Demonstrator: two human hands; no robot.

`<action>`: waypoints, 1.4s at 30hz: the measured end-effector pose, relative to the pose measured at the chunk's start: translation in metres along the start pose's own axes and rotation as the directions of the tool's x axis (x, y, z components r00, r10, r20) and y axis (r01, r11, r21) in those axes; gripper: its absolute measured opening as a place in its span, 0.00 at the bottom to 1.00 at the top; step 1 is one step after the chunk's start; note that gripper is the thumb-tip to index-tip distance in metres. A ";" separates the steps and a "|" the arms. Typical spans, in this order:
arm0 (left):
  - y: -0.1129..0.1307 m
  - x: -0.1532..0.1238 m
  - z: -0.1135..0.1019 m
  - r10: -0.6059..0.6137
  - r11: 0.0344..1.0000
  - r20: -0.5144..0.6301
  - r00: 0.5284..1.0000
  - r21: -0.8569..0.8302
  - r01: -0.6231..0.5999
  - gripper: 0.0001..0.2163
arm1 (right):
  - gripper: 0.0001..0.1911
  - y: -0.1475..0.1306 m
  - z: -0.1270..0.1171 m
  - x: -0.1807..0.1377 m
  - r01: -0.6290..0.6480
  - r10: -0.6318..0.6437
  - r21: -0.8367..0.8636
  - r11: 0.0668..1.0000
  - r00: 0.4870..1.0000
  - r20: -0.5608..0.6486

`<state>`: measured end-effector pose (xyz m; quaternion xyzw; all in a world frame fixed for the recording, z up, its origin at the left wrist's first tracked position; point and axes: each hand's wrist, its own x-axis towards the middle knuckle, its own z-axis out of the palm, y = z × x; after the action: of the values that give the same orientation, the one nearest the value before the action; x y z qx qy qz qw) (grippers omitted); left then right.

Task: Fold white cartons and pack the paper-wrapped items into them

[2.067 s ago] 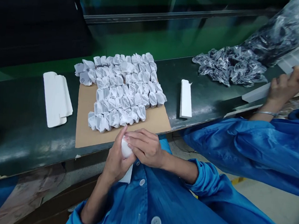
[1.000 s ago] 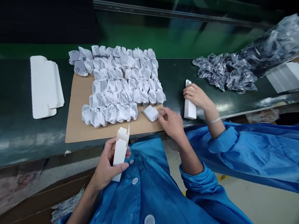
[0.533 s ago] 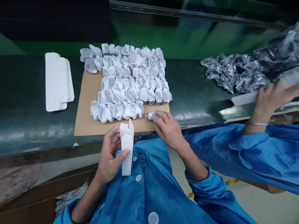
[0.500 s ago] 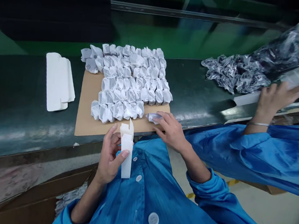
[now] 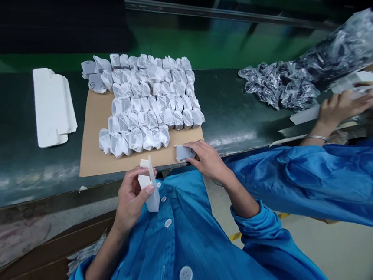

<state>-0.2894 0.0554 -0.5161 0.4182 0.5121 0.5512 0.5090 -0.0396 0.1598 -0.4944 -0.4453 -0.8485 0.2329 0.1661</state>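
Near my chest, my left hand (image 5: 133,196) is closed around a narrow white carton (image 5: 152,196), its top flaps standing open and its body tilted. My right hand (image 5: 206,158) grips a small item in a translucent white bag (image 5: 183,153) between thumb and fingers, at the front right of a cardboard sheet (image 5: 90,157). A dark printed mark shows on that bag beside my fingertips. Beyond both hands, several rows of similar white-bagged items (image 5: 149,119) cover most of the sheet.
Flat white cartons (image 5: 52,108) lie stacked on the dark green bench (image 5: 6,141) at left. At right are clear-bagged dark items (image 5: 282,85) and a large plastic bag (image 5: 361,42). A co-worker's hands (image 5: 339,110) handle white cartons there; a blue sleeve (image 5: 301,176) reaches beside me.
The carton in my left hand has tilted, its top turning. My right hand has lifted and turned the bagged item so its mark shows. The co-worker's second hand has appeared.
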 end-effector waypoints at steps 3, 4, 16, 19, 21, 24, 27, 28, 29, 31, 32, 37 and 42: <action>0.002 0.002 0.002 0.072 0.997 0.003 0.997 0.006 -0.072 0.16 | 0.19 0.001 -0.002 0.004 -0.123 0.123 0.012 0.992 0.992 -0.035; 0.005 0.004 0.002 0.135 0.990 0.022 0.991 0.035 -0.136 0.16 | 0.19 0.000 -0.004 0.004 -0.164 0.165 0.025 0.986 0.985 -0.057; 0.054 0.016 -0.015 0.273 0.359 0.604 0.749 0.658 -0.662 0.12 | 0.17 -0.088 -0.088 0.009 0.221 -0.282 0.239 0.946 0.923 0.262; 0.059 0.014 -0.016 0.225 0.318 0.713 0.664 0.590 -0.742 0.15 | 0.11 -0.084 -0.082 0.017 0.346 -0.342 0.061 0.936 0.859 0.381; 0.060 0.014 -0.018 0.233 0.309 0.742 0.629 0.557 -0.771 0.18 | 0.09 -0.087 -0.074 0.018 0.403 -0.372 -0.014 0.915 0.857 0.358; 0.062 0.014 -0.021 0.249 0.334 0.698 0.672 0.589 -0.736 0.19 | 0.14 -0.100 -0.060 0.013 0.424 -0.364 -0.181 0.887 0.885 0.289; 0.063 0.014 -0.020 0.242 0.481 0.551 0.799 0.647 -0.591 0.18 | 0.18 -0.111 -0.048 0.005 0.412 -0.378 -0.212 0.886 0.908 0.180; 0.062 0.014 -0.019 0.222 0.545 0.484 0.846 0.658 -0.520 0.19 | 0.17 -0.112 -0.045 0.002 0.404 -0.386 -0.159 0.901 0.913 0.132; 0.061 0.013 -0.017 0.201 0.600 0.414 0.888 0.665 -0.446 0.22 | 0.17 -0.112 -0.043 -0.001 0.384 -0.378 -0.077 0.920 0.923 0.074; 0.058 0.012 -0.013 0.169 0.652 0.304 0.938 0.679 -0.338 0.26 | 0.16 -0.110 -0.039 -0.007 0.304 -0.301 0.123 0.945 0.953 -0.039; 0.057 0.011 -0.011 0.172 0.658 0.276 0.946 0.682 -0.319 0.27 | 0.16 -0.108 -0.038 -0.010 0.252 -0.239 0.213 0.944 0.967 -0.083; 0.047 0.011 -0.007 0.339 0.524 0.373 0.863 0.687 -0.503 0.25 | 0.23 -0.104 -0.029 -0.019 0.069 -0.096 0.471 0.880 0.995 0.034; 0.033 0.015 0.007 0.527 0.221 0.557 0.642 0.639 -0.737 0.20 | 0.22 -0.102 0.000 -0.012 -0.047 0.018 0.503 0.863 0.998 0.062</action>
<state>-0.2887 0.0722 -0.4838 0.8339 0.4288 0.3462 0.0283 -0.1021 0.0988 -0.4395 -0.3940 -0.7550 0.4612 0.2491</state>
